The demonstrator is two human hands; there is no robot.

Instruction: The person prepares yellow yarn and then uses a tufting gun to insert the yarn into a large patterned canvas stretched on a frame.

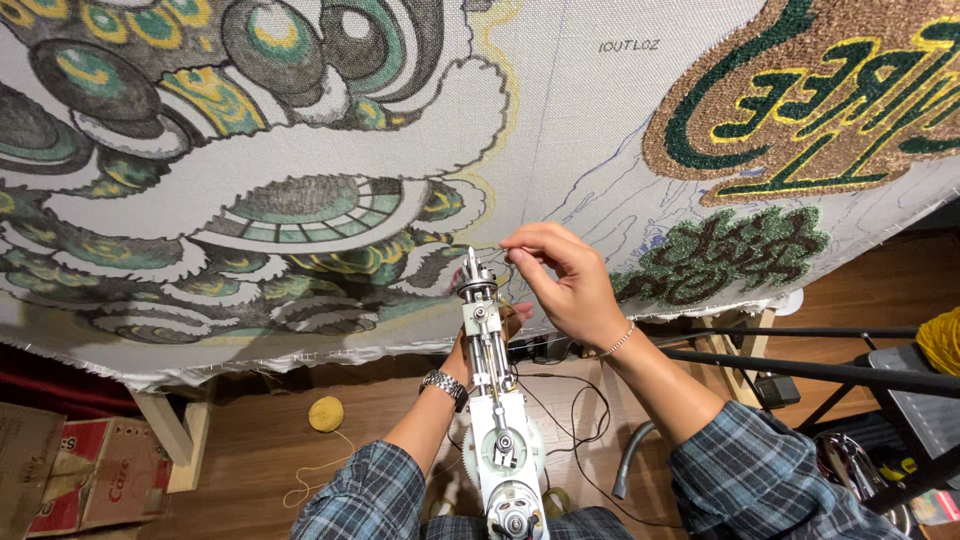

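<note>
Left hand (505, 325): mostly hidden from me behind the tufting gun (495, 400)
Gun base: cut off by bottom edge
Yarn at right fingertips (512, 243): too thin to tell (possibly none)

At the floor's bottom left corner I see two cardboard boxes: a plain brown box (25, 455) against the left edge, and just beside it a red and white box (100, 475), partly open.

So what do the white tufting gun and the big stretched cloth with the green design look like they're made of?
The white tufting gun looks like glossy moulded plastic, with bare shiny metal rods and needle near the right hand. The big stretched cloth looks like matte woven fabric with a visible grid weave and frayed edge; its green patches look like fuzzy yarn.
</note>
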